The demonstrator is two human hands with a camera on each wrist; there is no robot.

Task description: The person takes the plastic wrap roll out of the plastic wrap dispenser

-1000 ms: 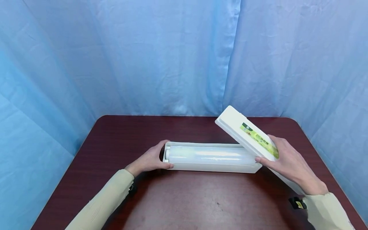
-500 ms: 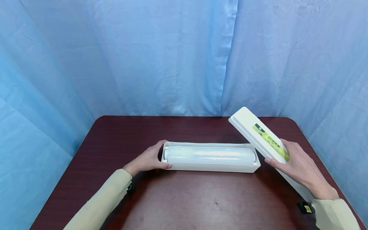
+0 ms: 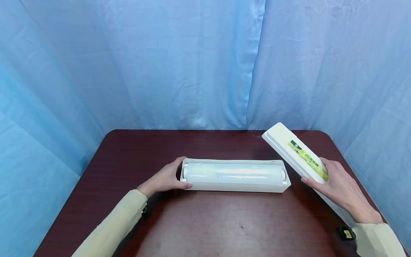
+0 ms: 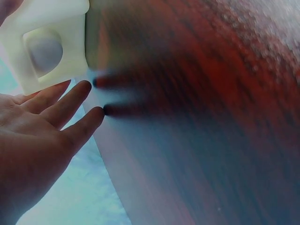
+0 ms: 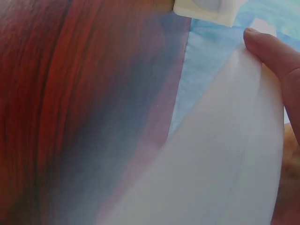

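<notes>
A long white cling film box (image 3: 237, 187) lies uncovered on the table, and a shiny roll of cling film (image 3: 231, 173) sits inside it. My left hand (image 3: 165, 178) grips the box's left end, thumb on the front wall and forefinger at the back corner. In the left wrist view, the other fingers (image 4: 84, 126) stretch out below the box's end panel (image 4: 72, 44), which has a round opening. My right hand (image 3: 341, 189) holds the long white lid (image 3: 280, 137), labelled green and yellow, tilted right of the box and apart from it. The right thumb (image 5: 267, 49) presses the lid's edge.
The dark reddish-brown table (image 3: 205, 221) extends around the box, with rounded far corners. Light blue curtains (image 3: 179, 71) hang behind it and along both sides. A small black device (image 3: 346, 233) is at the right wrist.
My right hand has carried the lid rightward, off the box's right end, so that the whole roll shows. The left hand has stayed on the box, almost still.
</notes>
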